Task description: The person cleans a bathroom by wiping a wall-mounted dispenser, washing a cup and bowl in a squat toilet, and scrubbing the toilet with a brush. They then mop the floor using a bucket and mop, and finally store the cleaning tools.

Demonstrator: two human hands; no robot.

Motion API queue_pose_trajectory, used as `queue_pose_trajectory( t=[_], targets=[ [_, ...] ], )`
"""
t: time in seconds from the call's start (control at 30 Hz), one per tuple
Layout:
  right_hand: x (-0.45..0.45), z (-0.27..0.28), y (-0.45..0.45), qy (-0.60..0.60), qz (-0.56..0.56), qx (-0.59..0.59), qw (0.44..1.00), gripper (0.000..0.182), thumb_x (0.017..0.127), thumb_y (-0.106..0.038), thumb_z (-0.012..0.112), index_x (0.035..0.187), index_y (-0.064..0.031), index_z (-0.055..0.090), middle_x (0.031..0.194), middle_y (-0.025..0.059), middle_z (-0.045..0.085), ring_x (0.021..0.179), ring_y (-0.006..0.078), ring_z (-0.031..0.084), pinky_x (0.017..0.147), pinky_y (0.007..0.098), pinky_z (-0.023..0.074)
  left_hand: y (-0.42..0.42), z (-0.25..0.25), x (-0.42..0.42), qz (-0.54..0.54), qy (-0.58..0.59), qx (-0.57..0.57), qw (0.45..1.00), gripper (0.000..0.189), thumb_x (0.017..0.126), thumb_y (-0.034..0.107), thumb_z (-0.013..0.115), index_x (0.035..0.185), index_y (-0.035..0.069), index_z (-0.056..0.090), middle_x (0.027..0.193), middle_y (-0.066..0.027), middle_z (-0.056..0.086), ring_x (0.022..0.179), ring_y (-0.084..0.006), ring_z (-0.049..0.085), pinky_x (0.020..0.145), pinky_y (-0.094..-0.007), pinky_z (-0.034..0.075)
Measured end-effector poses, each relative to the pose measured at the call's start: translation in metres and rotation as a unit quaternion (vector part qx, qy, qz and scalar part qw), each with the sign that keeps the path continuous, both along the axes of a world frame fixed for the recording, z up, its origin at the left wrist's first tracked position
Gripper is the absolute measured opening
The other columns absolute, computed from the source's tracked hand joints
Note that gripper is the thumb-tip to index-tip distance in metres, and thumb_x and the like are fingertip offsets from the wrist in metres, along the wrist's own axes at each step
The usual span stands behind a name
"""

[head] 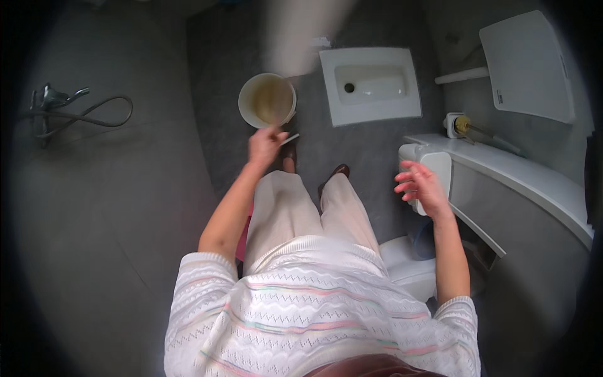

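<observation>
My left hand (266,148) is at the near rim of a white bucket (242,106), its fingers curled. A faint blurred streak runs from it across the bucket towards a pale, motion-blurred object (301,37) at the top; blur hides what this is. Inside the bucket is cloudy yellowish-brown liquid (268,101). A short white rod (290,139) shows just right of my left hand; whether I hold it is unclear. My right hand (421,186) is raised on the right with nothing in it, fingers apart and slightly bent. Behind it appears a white plastic container (438,172).
A white squat toilet (377,118) is set in the dark grey floor (308,106). On the left wall hangs a chrome shower tap (56,99) with a looped hose. At right are a white cistern (527,66), a white-edged ledge (513,169) and a yellow-headed brush (462,124).
</observation>
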State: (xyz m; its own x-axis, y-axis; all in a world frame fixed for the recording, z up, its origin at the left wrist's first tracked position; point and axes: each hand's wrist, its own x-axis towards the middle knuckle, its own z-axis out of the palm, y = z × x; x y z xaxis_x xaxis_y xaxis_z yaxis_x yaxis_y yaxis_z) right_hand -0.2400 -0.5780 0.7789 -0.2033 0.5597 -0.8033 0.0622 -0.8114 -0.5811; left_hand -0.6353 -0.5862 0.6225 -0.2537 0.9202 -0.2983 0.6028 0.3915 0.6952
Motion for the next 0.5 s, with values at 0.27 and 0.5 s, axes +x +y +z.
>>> queue_pose_trajectory(
  t=[0.27,0.5],
  targets=[
    [0.026,0.144,0.021,0.057,-0.052,0.404,0.911,0.051,0.084,-0.032,0.057,0.124,-0.0042,0.041,0.124,0.0178,0.046,0.114,0.0267,0.048,0.083,0.0374,0.0483,0.037,0.011,0.215,-0.27,0.1,0.038,0.957,0.025,0.071,0.035,0.067,0.082,0.012,0.062,0.085,-0.0121,0.057,0.074,-0.0305,0.062,0.063,-0.0421,0.05],
    [-0.005,0.16,0.029,-0.055,0.047,0.451,0.889,0.015,0.078,-0.009,0.063,0.081,-0.0001,0.052,0.099,0.0193,0.06,0.105,0.0361,0.054,0.094,0.0469,0.0378,0.08,0.011,0.222,-0.316,0.04,0.101,0.942,0.018,0.07,0.025,0.067,0.08,0.011,0.062,0.083,-0.0105,0.056,0.088,-0.0285,0.058,0.07,-0.041,0.048]
  ],
)
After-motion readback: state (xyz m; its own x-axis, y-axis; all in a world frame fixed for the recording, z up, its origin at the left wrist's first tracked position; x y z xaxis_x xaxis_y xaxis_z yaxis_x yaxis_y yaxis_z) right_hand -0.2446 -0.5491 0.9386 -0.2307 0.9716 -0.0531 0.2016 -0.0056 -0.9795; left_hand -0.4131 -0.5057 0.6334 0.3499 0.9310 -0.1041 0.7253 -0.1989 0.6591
